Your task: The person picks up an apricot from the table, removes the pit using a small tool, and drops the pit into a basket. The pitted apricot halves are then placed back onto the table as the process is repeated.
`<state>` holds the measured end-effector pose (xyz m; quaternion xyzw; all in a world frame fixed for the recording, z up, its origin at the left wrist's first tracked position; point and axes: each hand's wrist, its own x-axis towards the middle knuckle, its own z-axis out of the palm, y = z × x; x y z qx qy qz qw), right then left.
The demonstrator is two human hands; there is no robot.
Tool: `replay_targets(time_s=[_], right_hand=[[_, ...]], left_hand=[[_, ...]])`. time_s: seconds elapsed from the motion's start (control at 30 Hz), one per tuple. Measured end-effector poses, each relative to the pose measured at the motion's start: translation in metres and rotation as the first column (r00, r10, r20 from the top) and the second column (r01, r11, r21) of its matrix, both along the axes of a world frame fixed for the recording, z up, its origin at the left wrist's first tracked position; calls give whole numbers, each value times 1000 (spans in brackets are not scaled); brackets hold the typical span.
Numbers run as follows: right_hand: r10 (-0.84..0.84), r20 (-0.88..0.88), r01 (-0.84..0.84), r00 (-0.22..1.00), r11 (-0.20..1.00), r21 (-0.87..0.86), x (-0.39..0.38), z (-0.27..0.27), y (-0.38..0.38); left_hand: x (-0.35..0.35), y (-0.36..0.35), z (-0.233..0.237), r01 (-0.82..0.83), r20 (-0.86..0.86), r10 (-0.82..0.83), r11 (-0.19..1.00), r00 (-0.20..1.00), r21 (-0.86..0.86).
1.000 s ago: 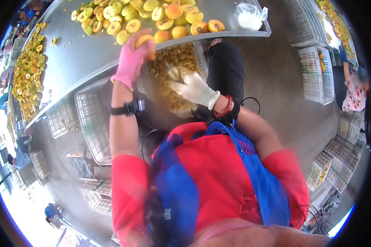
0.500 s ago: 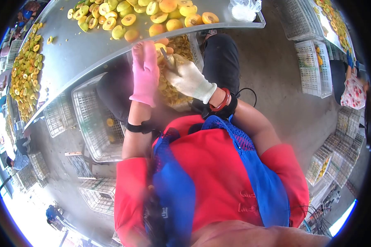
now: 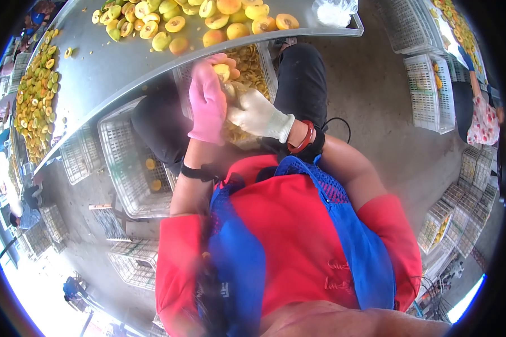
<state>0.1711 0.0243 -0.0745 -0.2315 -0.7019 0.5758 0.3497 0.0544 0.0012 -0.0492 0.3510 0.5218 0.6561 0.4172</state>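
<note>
Gripping a yellow-orange fruit [image 3: 222, 71] just below the near edge of the steel table [image 3: 112, 67], the left hand [image 3: 208, 104] in its pink glove has its fingers clamped round it, above a fruit-filled crate [image 3: 268, 59] tucked under that edge. The right hand [image 3: 258, 115], white-gloved, presses against the left just beneath the fruit with its fingers curled in, though whether they grip anything cannot be told. On the table top lies a fruit pile [image 3: 208, 17], and below its near edge a side crate [image 3: 123, 185] holds a few fruits.
</note>
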Motion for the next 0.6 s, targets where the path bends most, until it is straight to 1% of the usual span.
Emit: replay_targets(time_s=[0.03,0.07,0.1,0.13,0.17,0.2,0.23,0.3,0.33,0.37,0.43,0.47,0.5,0.53,0.57,0.6], right_hand=[[2,-47,-4,999,999,-35,-1,-3,-1],[72,-62,-84,995,976,-201,0,-6,-1],[139,-89,-162,986,919,-360,3,-3,0],[203,-102,-227,974,838,-496,8,7,2],[255,-113,-269,960,737,-620,14,18,4],[311,-110,-291,944,630,-720,22,47,8],[366,-114,-302,923,510,-806,27,63,10],[411,-226,-411,883,443,-797,26,28,10],[431,-282,-463,857,406,-787,23,23,11],[428,-310,-477,849,369,-798,25,21,11],[420,-365,-504,831,288,-814,24,41,8],[442,-316,-480,840,331,-812,23,45,5],[460,-264,-456,848,378,-806,21,48,2],[475,-211,-433,854,426,-794,19,50,2],[524,-163,-422,836,425,-801,19,45,2],[513,-178,-427,840,420,-801,18,37,1]], left_hand=[[0,0,1,7,1,-7,1000,1000,-13],[-1,0,2,27,11,-27,1000,1000,-4],[-2,-1,3,46,21,-46,999,999,4],[-3,-2,4,67,32,-67,998,997,12],[-6,-3,3,111,4,-111,994,994,23],[-9,-4,3,157,-26,-156,987,987,33],[-11,-4,3,202,-57,-200,978,978,43],[-12,-8,8,249,18,-249,968,968,18],[-13,-9,10,273,56,-273,962,961,6],[-16,-9,10,285,130,-275,957,953,-64],[-16,-11,8,186,15,-187,982,982,36],[-17,-13,8,140,-40,-137,986,990,89],[-17,-13,18,19,58,-17,999,998,-26],[-21,-13,22,-111,73,112,994,991,-15],[-41,-13,11,-177,151,173,984,973,18],[-66,-15,0,-245,231,229,968,946,43]])
